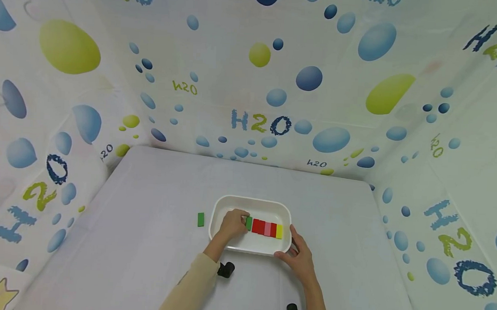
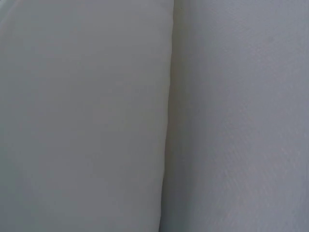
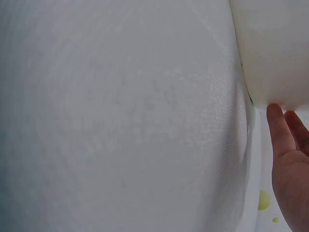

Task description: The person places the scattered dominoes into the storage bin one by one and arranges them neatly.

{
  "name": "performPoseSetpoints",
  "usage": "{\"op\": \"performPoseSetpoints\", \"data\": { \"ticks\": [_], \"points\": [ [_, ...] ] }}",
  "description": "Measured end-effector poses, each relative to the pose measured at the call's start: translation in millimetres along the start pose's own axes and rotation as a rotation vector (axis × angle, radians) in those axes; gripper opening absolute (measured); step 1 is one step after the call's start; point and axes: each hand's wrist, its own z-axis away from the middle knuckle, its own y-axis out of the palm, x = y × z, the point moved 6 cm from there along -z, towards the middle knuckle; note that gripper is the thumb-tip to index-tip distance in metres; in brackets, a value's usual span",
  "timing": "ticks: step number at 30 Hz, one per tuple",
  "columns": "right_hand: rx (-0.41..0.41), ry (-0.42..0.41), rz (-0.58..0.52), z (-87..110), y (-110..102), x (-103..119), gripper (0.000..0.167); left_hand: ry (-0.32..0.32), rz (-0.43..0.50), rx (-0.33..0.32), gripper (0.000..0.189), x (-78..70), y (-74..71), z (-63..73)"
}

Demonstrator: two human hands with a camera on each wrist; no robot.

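A white tray (image 1: 244, 247) with rounded corners sits on the table. Inside it a row of small flat tiles runs from left to right: a green tile (image 1: 249, 223), red tiles (image 1: 259, 226), a pink tile (image 1: 267, 228) and a yellow tile (image 1: 279, 231) at the right end. My left hand (image 1: 233, 224) reaches over the tray's front rim and holds the green tile at the row's left end by its fingertips. At the tray's right front corner, my right hand (image 1: 300, 254) grips the wall, thumb in front and fingers along the side; its fingertips meet the tray (image 3: 275, 53) in the right wrist view.
Another green tile (image 1: 201, 219) lies on the white cloth (image 1: 154, 225) left of the tray. A patterned curtain (image 1: 218, 79) surrounds the table at the back and sides. Black wrist cameras (image 1: 227, 269) sit on both wrists. The left wrist view holds only pale surfaces.
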Motion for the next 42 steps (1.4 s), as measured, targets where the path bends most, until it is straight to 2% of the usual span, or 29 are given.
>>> {"op": "performPoseSetpoints", "data": {
  "ticks": [13,20,27,30,34,38,40,42],
  "points": [
    [0.002,0.026,0.008,-0.7,1.2,-3.5,0.094,0.005,-0.062,0.02,0.049,-2.4,2.3,0.9],
    [0.013,0.035,-0.001,-0.9,2.3,-4.6,0.094,-0.018,-0.084,0.033,0.056,-1.8,2.5,4.8],
    [0.004,0.039,0.011,-0.7,1.7,-4.1,0.094,0.053,-0.118,-0.022,0.055,-9.7,-5.4,11.3],
    [0.001,0.041,0.018,-0.4,1.5,-4.2,0.094,0.095,-0.09,-0.051,0.055,-16.0,-11.7,14.4],
    [0.001,0.014,0.019,-0.3,2.0,-3.6,0.094,0.221,-0.004,-0.157,0.053,-25.7,-31.1,23.5],
    [0.001,0.013,0.014,-0.6,2.4,-4.7,0.094,0.403,0.111,-0.384,0.049,-28.2,-69.7,37.9],
    [-0.001,0.021,0.013,-0.6,2.1,-4.5,0.094,0.459,0.169,-0.508,0.047,-22.6,-92.4,45.8],
    [-0.002,0.027,0.018,-0.3,1.3,-4.0,0.094,0.476,0.217,-0.612,0.046,-12.0,-113.9,52.8]
  ]
}}
